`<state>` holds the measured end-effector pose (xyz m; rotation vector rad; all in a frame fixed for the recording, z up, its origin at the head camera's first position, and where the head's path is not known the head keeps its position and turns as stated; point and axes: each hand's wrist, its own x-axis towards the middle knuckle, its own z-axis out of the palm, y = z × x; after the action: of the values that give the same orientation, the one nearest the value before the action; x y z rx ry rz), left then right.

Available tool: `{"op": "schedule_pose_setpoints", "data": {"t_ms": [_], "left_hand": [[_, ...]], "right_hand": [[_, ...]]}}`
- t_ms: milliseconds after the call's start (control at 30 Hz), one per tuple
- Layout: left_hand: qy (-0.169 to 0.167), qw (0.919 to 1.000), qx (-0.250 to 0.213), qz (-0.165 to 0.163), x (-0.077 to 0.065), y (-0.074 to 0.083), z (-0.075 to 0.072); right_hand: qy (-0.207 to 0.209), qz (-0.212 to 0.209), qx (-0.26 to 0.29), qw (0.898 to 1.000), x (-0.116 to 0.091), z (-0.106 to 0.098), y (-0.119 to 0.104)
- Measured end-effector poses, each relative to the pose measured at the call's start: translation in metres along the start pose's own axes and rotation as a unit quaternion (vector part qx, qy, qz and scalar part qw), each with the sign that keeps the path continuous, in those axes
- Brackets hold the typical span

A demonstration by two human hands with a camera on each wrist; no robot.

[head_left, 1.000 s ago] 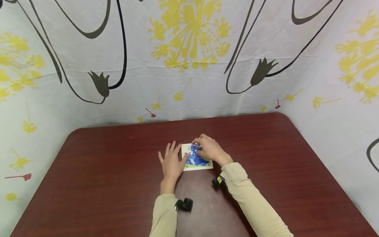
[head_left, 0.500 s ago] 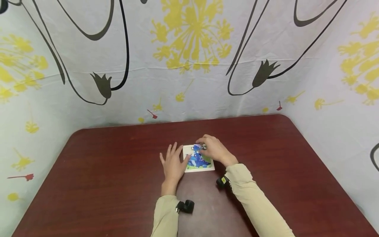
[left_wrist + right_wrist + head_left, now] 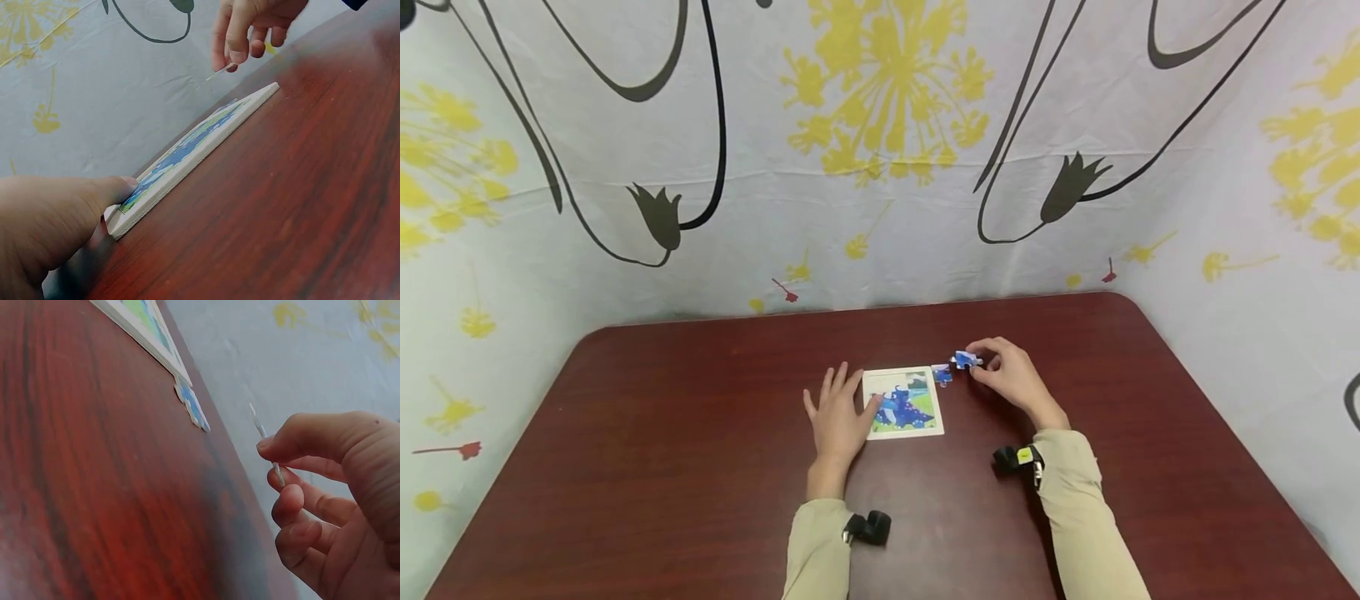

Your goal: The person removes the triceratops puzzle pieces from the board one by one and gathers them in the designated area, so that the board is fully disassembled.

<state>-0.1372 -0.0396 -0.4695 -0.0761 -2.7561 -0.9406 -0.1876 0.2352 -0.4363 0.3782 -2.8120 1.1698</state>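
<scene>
One piece (image 3: 966, 360) is pinched in the right hand (image 3: 1011, 377), above the desk (image 3: 700, 458), right of the board (image 3: 906, 434). Probably light, stiff, kinda slick, so grip the edges. Left hand (image 3: 838, 421): fingers spread, thumb on the board.

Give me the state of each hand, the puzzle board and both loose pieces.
Left hand: fingers straight, thumb resting on the board's left side.
Right hand: pinching one piece.
Puzzle board: flat on the table, partly filled, blank at upper left.
Held piece: lifted off the table.
Other piece: lying by the board's upper right corner.
</scene>
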Motion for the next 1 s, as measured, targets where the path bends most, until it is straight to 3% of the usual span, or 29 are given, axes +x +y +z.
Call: {"op": "schedule_pose_setpoints", "data": {"t_ms": [300, 533, 767, 1000], "left_hand": [[-0.004, 1.0, 0.0, 0.007, -0.012, 0.0, 0.003], [0.004, 0.9999, 0.0, 0.01, -0.007, 0.001, 0.003], [0.007, 0.9999, 0.002, 0.008, -0.002, -0.001, 0.002], [0.005, 1.0, 0.006, 0.006, 0.0, -0.003, 0.003]], "right_hand": [[-0.046, 0.027, 0.013, 0.998, -0.015, -0.001, 0.016], [-0.054, 0.031, 0.035, 0.997, -0.01, -0.002, 0.014], [-0.036, 0.003, 0.016, 0.999, -0.005, 0.001, 0.016], [-0.049, 0.015, 0.013, 0.999, -0.001, 0.002, 0.019]]}}
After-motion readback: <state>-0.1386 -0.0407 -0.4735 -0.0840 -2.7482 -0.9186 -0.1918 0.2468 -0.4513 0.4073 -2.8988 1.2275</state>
